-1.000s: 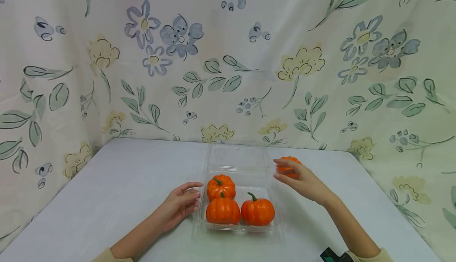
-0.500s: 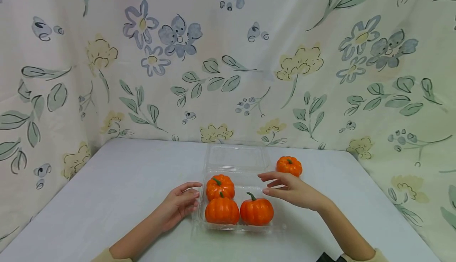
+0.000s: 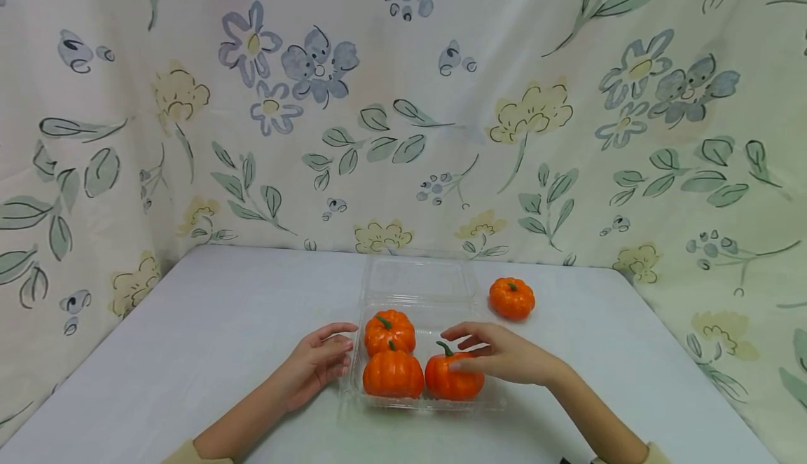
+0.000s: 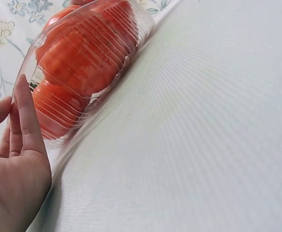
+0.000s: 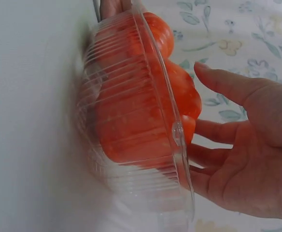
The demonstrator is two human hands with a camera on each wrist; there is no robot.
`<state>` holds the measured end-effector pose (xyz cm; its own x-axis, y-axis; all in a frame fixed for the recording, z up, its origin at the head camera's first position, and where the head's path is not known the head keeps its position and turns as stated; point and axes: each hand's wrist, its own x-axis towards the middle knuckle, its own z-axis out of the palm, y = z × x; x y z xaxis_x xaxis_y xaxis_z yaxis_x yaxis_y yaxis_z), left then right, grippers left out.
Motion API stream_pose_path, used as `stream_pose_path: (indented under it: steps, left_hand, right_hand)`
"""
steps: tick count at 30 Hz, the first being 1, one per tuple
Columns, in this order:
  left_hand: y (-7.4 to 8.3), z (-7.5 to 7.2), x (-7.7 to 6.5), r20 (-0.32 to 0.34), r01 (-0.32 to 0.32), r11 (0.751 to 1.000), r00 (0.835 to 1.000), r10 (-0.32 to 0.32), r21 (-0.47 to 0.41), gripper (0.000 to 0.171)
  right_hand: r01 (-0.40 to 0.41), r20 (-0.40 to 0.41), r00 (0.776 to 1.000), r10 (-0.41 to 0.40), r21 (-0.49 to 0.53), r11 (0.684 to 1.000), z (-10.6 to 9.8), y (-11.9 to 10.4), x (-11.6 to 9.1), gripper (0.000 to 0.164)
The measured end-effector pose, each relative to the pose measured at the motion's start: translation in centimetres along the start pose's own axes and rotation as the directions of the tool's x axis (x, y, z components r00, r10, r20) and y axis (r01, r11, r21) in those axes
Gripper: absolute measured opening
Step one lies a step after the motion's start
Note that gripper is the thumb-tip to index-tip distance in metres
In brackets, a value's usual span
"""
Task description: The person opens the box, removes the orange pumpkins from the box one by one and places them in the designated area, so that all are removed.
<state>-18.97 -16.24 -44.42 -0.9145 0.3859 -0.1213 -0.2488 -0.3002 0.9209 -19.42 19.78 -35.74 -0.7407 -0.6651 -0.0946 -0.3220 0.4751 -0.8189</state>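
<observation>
A clear plastic clamshell box (image 3: 430, 404) lies with its lid back on the table and holds three orange pumpkins. One is the front right pumpkin (image 3: 455, 384), with a green stem; beside it sits the front left pumpkin (image 3: 394, 374), and behind that the back left pumpkin (image 3: 389, 336). My right hand (image 3: 513, 355) hovers over the front right pumpkin, its thumb and fingers spread around the top. In the right wrist view a gap shows between the thumb (image 5: 223, 82) and that pumpkin. My left hand (image 3: 320, 362) has relaxed fingertips at the box's left rim.
A fourth orange pumpkin (image 3: 512, 298) sits on the white table (image 3: 252, 296) behind and right of the box. The raised lid (image 3: 419, 278) extends toward the back edge. A floral cloth (image 3: 403, 190) hangs behind the table.
My right hand has moved from the pumpkin outside the box, toward the front left, to above the front right pumpkin in the box. The left hand has stayed at the rim.
</observation>
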Motion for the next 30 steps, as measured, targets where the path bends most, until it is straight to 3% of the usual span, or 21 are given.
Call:
stream_pose_path:
  steps: [23,30]
  left_hand:
    - [-0.01,0.08,-0.07,0.013,-0.012,1.000,1.000,0.012,0.004,0.020]
    - [-0.03,0.09,-0.09,0.011,-0.011,1.000,1.000,0.011,0.006,0.020]
  right_hand:
    - [0.062,0.046,0.997,-0.062,0.001,0.998,0.75,-0.03,0.39,0.039]
    - [0.053,0.035,0.998,-0.051,-0.032,0.998,0.97,-0.18,0.32,0.049]
